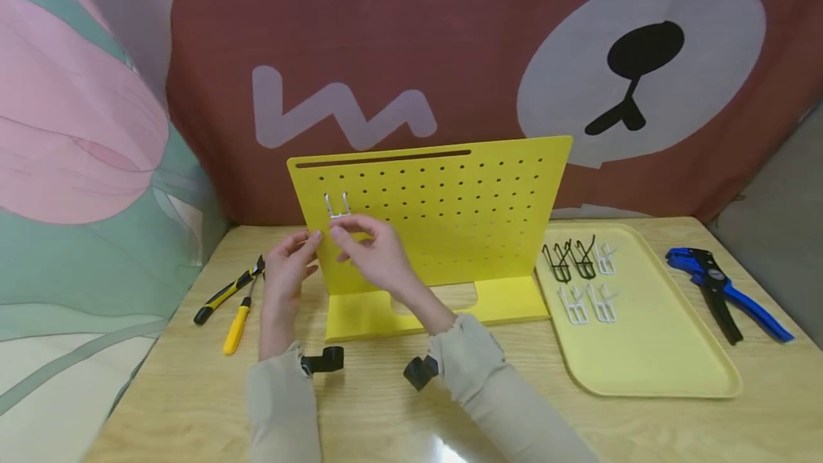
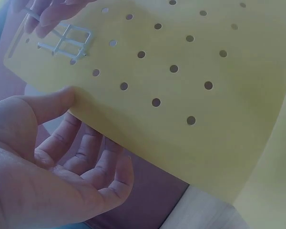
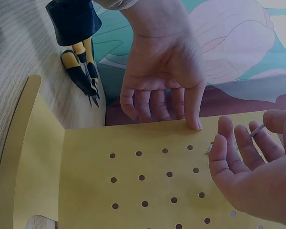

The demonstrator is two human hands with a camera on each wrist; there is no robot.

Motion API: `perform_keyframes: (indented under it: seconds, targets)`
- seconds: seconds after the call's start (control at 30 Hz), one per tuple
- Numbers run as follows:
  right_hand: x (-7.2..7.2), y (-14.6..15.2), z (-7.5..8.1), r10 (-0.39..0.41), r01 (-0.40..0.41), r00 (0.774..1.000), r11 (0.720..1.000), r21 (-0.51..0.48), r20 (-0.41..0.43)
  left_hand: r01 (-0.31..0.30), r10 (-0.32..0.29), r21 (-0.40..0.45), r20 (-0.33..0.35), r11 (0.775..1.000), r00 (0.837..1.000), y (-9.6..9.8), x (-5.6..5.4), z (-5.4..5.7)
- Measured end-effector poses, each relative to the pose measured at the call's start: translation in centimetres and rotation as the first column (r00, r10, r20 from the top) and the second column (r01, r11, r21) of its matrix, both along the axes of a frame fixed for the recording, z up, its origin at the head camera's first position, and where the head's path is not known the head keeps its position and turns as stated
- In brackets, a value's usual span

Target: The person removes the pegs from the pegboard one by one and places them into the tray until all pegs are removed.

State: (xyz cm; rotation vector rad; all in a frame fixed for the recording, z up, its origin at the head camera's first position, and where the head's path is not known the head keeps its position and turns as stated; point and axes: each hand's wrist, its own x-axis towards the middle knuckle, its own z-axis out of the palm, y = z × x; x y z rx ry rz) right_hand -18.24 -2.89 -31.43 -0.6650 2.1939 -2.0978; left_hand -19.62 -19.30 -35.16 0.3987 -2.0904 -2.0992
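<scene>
A yellow pegboard [image 1: 437, 213] stands upright on its flat base. My left hand [image 1: 287, 270] pinches its left edge; the left wrist view shows the thumb [image 2: 52, 102] on the front face and the other fingers behind. With thumb and fingers, my right hand [image 1: 379, 252] holds a white wire hook [image 1: 337, 216] against the upper left of the board, its back wires at the holes. In the left wrist view, the hook's grid [image 2: 71, 42] lies close to the perforated face. One hook prong [image 3: 257, 130] shows between the right thumb and fingers in the right wrist view.
On the right, a pale yellow tray [image 1: 649, 363] carries black wire hooks [image 1: 571, 260] and white wire hooks [image 1: 588, 304]. Beyond it lies a blue wire stripper [image 1: 726, 284]. Yellow-black pliers [image 1: 225, 299] and a yellow-handled screwdriver [image 1: 237, 327] lie left of the board. A printed cloth [image 1: 360, 34] hangs behind.
</scene>
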Motion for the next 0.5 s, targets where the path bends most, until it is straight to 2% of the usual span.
perform_keyframes:
  seconds: [0.23,0.5]
  targets:
    - [-0.03,0.8,-0.01,-0.017,0.016,0.999,1.0,0.007,0.034,0.013,-0.013,0.014,-0.022,1.0,1.0,0.53,-0.46,-0.26]
    - [0.08,0.66,0.0,0.04,-0.04,0.998,0.999,-0.004,0.039,-0.026,0.026,0.009,-0.014,1.0,1.0,-0.01,-0.15,-0.25]
